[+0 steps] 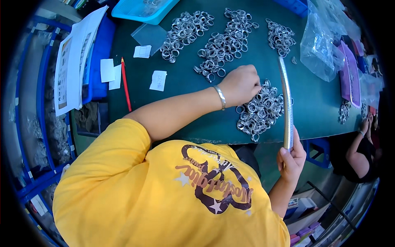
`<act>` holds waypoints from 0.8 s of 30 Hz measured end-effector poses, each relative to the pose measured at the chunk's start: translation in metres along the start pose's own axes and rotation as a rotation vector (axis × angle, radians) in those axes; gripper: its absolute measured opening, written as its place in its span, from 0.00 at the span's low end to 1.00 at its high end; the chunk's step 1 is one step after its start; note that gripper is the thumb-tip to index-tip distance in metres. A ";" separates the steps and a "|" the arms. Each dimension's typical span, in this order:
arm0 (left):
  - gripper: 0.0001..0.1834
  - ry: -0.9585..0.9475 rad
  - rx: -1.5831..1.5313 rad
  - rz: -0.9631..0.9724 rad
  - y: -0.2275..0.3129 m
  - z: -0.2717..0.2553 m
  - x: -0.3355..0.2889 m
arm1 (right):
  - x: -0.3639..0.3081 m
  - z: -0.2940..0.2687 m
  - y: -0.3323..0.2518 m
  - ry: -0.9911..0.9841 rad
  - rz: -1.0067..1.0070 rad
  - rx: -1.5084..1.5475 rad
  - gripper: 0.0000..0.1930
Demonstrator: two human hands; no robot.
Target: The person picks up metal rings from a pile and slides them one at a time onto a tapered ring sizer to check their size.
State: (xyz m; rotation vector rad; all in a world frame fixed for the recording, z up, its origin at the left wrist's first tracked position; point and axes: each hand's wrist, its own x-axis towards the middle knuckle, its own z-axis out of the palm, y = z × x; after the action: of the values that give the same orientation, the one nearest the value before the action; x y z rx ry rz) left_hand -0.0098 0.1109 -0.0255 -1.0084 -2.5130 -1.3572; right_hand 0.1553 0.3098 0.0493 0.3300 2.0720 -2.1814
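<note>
Silvery rings lie in a near pile (258,113) on the green tabletop (185,111). My left hand (240,85), with a silver bangle (220,97) on its wrist, is closed at this pile's upper edge. Its fingertips point away from view, so what they hold, if anything, is hidden. In my right hand (293,160), by the table's near edge, is the lower end of a long metal ring mandrel (286,96). The mandrel stands up past the right side of the near pile, its narrower tip pointing toward the far side. A ring or two shows close behind it.
Farther back are more ring piles: left (187,31), middle (226,43) and right (281,37). Paper slips (158,80) and a red pencil (125,84) lie leftward. Plastic bags (319,49) and a purple basket (349,74) stand right. Another person's hand (365,124) shows far right.
</note>
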 end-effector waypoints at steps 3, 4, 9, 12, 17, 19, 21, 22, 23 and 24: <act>0.07 0.033 -0.450 -0.263 0.001 -0.017 -0.007 | -0.001 -0.001 0.002 -0.008 0.033 -0.043 0.30; 0.07 0.004 -0.805 -0.504 0.008 -0.029 -0.007 | -0.002 0.000 0.001 -0.002 0.064 -0.058 0.30; 0.10 0.065 -1.405 -0.731 0.001 -0.054 -0.026 | -0.001 -0.006 -0.002 -0.168 0.085 -0.274 0.29; 0.12 0.054 -1.401 -0.715 -0.002 -0.062 -0.036 | 0.004 -0.001 -0.002 -0.267 0.019 -0.363 0.29; 0.13 -0.295 -1.182 -0.594 0.014 -0.062 -0.045 | 0.018 0.012 -0.007 -0.422 -0.062 -0.424 0.28; 0.14 -0.181 -1.401 -0.584 0.010 -0.054 -0.054 | 0.022 0.016 -0.005 -0.445 -0.120 -0.420 0.28; 0.15 -0.155 -1.368 -0.550 0.009 -0.054 -0.057 | 0.022 0.018 0.000 -0.425 -0.224 -0.411 0.28; 0.17 -0.148 -1.383 -0.569 0.010 -0.053 -0.058 | 0.023 0.019 -0.001 -0.424 -0.208 -0.403 0.28; 0.18 -0.138 -1.387 -0.579 0.010 -0.051 -0.060 | 0.021 0.020 0.000 -0.415 -0.203 -0.412 0.28; 0.18 -0.123 -1.390 -0.582 0.010 -0.049 -0.061 | 0.021 0.021 0.000 -0.408 -0.204 -0.424 0.28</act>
State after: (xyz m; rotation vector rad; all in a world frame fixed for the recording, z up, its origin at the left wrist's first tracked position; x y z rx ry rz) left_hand 0.0332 0.0462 -0.0131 -0.3388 -1.6676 -3.4205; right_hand 0.1334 0.2905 0.0455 -0.3508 2.3082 -1.6451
